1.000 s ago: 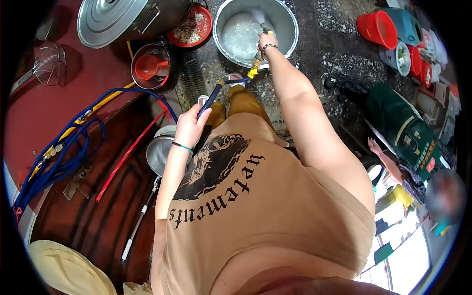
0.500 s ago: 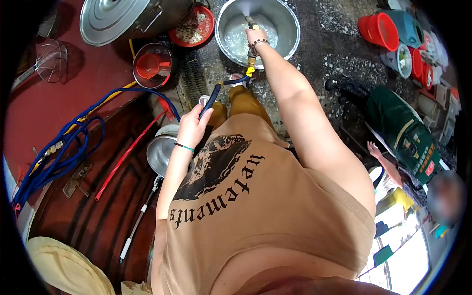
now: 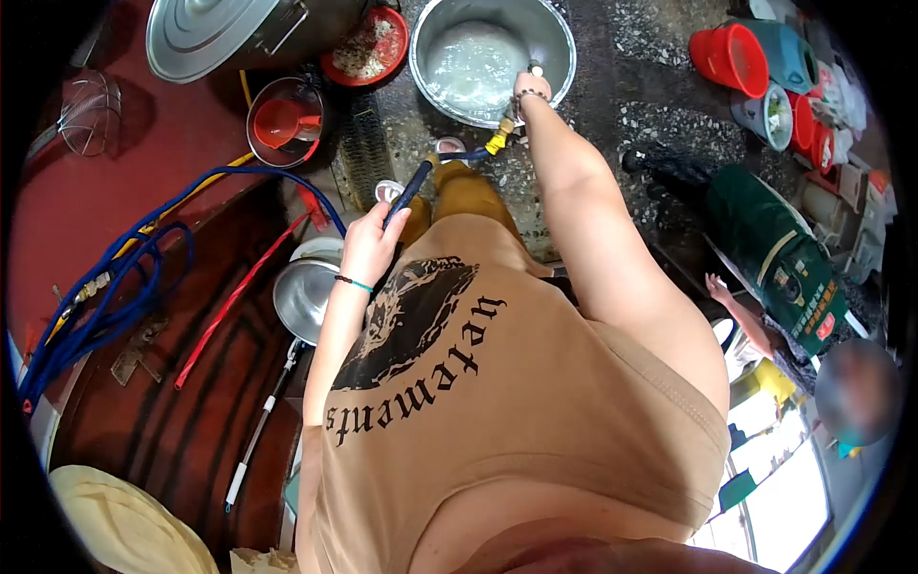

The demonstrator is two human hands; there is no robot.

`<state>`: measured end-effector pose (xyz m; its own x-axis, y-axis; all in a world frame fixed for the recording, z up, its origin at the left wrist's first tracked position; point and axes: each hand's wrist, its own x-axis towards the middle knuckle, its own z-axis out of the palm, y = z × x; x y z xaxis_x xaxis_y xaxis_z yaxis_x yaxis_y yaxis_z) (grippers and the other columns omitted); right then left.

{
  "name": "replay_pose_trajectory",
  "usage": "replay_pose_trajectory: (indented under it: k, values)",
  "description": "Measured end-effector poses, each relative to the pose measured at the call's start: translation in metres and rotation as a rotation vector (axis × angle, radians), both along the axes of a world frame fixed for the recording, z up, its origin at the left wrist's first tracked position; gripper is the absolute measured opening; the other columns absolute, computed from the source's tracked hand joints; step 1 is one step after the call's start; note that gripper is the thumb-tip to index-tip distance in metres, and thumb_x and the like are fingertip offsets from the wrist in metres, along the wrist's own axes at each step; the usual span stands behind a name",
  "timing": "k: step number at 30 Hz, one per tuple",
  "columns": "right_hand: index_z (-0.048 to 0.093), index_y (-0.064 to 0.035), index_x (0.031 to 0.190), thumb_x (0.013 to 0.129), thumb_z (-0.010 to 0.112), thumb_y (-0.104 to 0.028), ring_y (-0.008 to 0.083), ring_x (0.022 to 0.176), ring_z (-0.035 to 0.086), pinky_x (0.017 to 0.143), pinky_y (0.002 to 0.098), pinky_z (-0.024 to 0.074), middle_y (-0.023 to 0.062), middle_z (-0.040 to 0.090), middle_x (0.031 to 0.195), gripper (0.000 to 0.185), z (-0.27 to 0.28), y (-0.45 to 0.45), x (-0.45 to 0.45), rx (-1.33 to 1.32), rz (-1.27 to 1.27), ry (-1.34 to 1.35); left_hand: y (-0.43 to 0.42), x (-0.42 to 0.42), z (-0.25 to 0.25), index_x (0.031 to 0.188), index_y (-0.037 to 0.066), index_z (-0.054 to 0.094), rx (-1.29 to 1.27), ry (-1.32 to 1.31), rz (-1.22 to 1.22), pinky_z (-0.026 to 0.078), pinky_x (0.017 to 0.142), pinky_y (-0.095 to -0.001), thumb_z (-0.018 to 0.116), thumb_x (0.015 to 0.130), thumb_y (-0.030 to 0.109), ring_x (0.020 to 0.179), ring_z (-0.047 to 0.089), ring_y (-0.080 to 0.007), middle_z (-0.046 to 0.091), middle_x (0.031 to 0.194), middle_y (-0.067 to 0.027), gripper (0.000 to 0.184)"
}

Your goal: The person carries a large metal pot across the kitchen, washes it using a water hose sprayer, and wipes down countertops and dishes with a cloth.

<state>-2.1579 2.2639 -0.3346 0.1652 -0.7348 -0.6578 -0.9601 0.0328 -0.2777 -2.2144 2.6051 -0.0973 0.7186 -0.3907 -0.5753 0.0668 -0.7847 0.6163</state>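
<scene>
My left hand (image 3: 370, 239) is wrapped round the dark blue hose (image 3: 412, 184) in front of my body. My right hand (image 3: 532, 86) grips the hose nozzle (image 3: 536, 70) at the right side of a large metal pot (image 3: 566, 84). Inside the pot, water (image 3: 478, 69) looks bubbly and rippled. A yellow wrap (image 3: 496, 143) and a brass fitting sit on the hose just below my right hand. No jet from the nozzle can be made out.
A lidded pot (image 3: 206, 33), a red dish (image 3: 381, 48) and a bowl with a red scoop (image 3: 277, 121) stand at the upper left. Coiled blue hose (image 3: 115, 287) lies left. Red buckets (image 3: 731, 59) stand right, near a person in a green apron (image 3: 779, 249).
The right hand went from the pot's right side to its middle, then back to the right. Spray seen earlier at the nozzle no longer shows. The left hand keeps its hold.
</scene>
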Motion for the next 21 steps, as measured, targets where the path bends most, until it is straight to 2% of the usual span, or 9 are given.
replay_pose_trajectory:
  k: [7, 8, 9, 10, 14, 15, 17, 18, 21]
  values:
    - [0.062, 0.0016, 0.101, 0.079, 0.043, -0.025, 0.0293, 0.102, 0.057, 0.087, 0.0360, 0.0433, 0.0201, 0.059, 0.108, 0.039, -0.026, -0.021, -0.024, 0.032, -0.062, 0.029, -0.009, -0.005, -0.005, 0.077, 0.001, 0.051, -0.063, 0.066, -0.047, 0.041, 0.054, -0.0416, 0.055, 0.085, 0.030, 0.064, 0.054, -0.0394, 0.053, 0.062, -0.0215, 0.031]
    - [0.061, 0.0023, 0.102, 0.080, 0.041, -0.026, 0.0291, 0.103, 0.056, 0.088, 0.0360, 0.0430, 0.0207, 0.058, 0.109, 0.041, -0.036, -0.032, -0.027, 0.039, 0.087, 0.055, -0.010, -0.005, -0.007, 0.077, 0.001, 0.051, -0.074, 0.048, -0.064, 0.041, 0.054, -0.0415, 0.055, 0.085, 0.029, 0.064, 0.054, -0.0392, 0.054, 0.063, -0.0213, 0.030]
    - [0.062, 0.0051, 0.091, 0.076, 0.046, -0.021, 0.0215, 0.064, 0.064, 0.058, 0.0332, 0.0479, 0.0144, 0.064, 0.077, 0.034, -0.055, -0.038, -0.032, -0.070, 0.107, 0.023, -0.010, -0.005, -0.007, 0.077, 0.001, 0.051, -0.084, 0.030, -0.083, 0.042, 0.054, -0.0414, 0.055, 0.085, 0.029, 0.064, 0.055, -0.0391, 0.054, 0.063, -0.0212, 0.029]
    - [0.063, 0.0034, 0.086, 0.078, 0.047, -0.021, 0.0208, 0.062, 0.062, 0.056, 0.0330, 0.0466, 0.0131, 0.064, 0.074, 0.030, -0.053, -0.039, -0.032, -0.043, 0.125, 0.019, -0.012, -0.002, -0.002, 0.083, 0.000, 0.052, -0.071, 0.068, -0.094, 0.042, 0.055, -0.0362, 0.054, 0.086, 0.023, 0.063, 0.054, -0.0369, 0.054, 0.067, -0.0208, 0.023]
    - [0.055, -0.0056, 0.058, 0.081, 0.052, -0.025, 0.0182, 0.041, 0.050, 0.041, 0.0310, 0.0363, 0.0081, 0.055, 0.053, 0.030, -0.004, -0.034, -0.025, 0.396, 0.060, -0.017, -0.011, 0.002, 0.002, 0.076, 0.001, 0.052, -0.093, 0.039, -0.035, 0.042, 0.055, -0.0412, 0.055, 0.085, 0.029, 0.065, 0.055, -0.0386, 0.055, 0.064, -0.0205, 0.029]
    - [0.052, -0.0059, 0.057, 0.081, 0.054, -0.023, 0.0180, 0.038, 0.047, 0.040, 0.0310, 0.0379, 0.0073, 0.052, 0.051, 0.030, -0.016, -0.040, -0.025, 0.440, -0.005, -0.173, -0.010, 0.002, 0.003, 0.076, 0.001, 0.052, -0.083, 0.036, -0.052, 0.042, 0.055, -0.0411, 0.055, 0.085, 0.029, 0.065, 0.055, -0.0385, 0.055, 0.064, -0.0205, 0.029]
    - [0.056, 0.0004, 0.076, 0.080, 0.056, -0.025, 0.0209, 0.048, 0.054, 0.047, 0.0342, 0.0425, 0.0107, 0.054, 0.057, 0.026, -0.018, -0.046, -0.016, 0.360, -0.078, -0.300, -0.011, 0.002, 0.002, 0.076, 0.001, 0.052, -0.071, 0.034, -0.067, 0.042, 0.055, -0.0409, 0.055, 0.085, 0.029, 0.065, 0.055, -0.0384, 0.055, 0.064, -0.0204, 0.030]
    - [0.057, -0.0002, 0.072, 0.081, 0.053, -0.028, 0.0215, 0.049, 0.056, 0.049, 0.0329, 0.0435, 0.0126, 0.057, 0.060, 0.029, -0.019, -0.048, -0.010, 0.330, -0.200, -0.335, -0.011, 0.001, 0.000, 0.076, 0.001, 0.052, -0.095, 0.021, -0.060, 0.042, 0.055, -0.0408, 0.055, 0.085, 0.029, 0.064, 0.055, -0.0383, 0.055, 0.064, -0.0203, 0.029]
    - [0.058, -0.0010, 0.072, 0.084, 0.049, -0.026, 0.0209, 0.049, 0.055, 0.052, 0.0323, 0.0446, 0.0118, 0.058, 0.062, 0.029, -0.049, -0.070, -0.005, 0.261, 0.032, -0.074, -0.010, 0.002, 0.000, 0.080, 0.001, 0.052, -0.099, 0.032, -0.059, 0.042, 0.055, -0.0379, 0.055, 0.086, 0.026, 0.064, 0.056, -0.0370, 0.055, 0.065, -0.0199, 0.026]
